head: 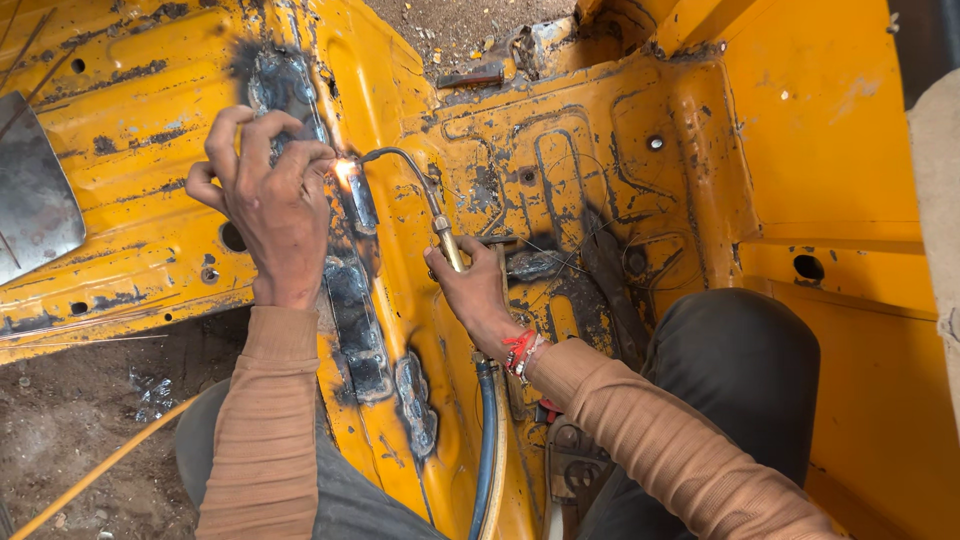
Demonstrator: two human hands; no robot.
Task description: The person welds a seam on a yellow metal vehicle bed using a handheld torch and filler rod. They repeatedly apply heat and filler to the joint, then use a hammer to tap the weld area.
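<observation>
My right hand (475, 290) grips a brass gas welding torch (446, 236) whose curved nozzle ends in a bright flame (345, 171). The flame touches a dark, burnt metal strip (352, 300) running down a ridge of the yellow vehicle body panel (150, 240). My left hand (268, 200) rests on the panel just left of the flame, fingers curled near the seam; whether it pinches a filler rod I cannot tell. A blue hose (486, 440) and a yellow hose lead down from the torch past my wrist.
A bare steel patch plate (35, 195) lies at the left edge. Dirt ground (70, 410) shows below the panel, with a yellow hose (100, 470) across it. My dark-trousered knee (740, 370) sits on the yellow floor at right. Thin wires lie on the floor.
</observation>
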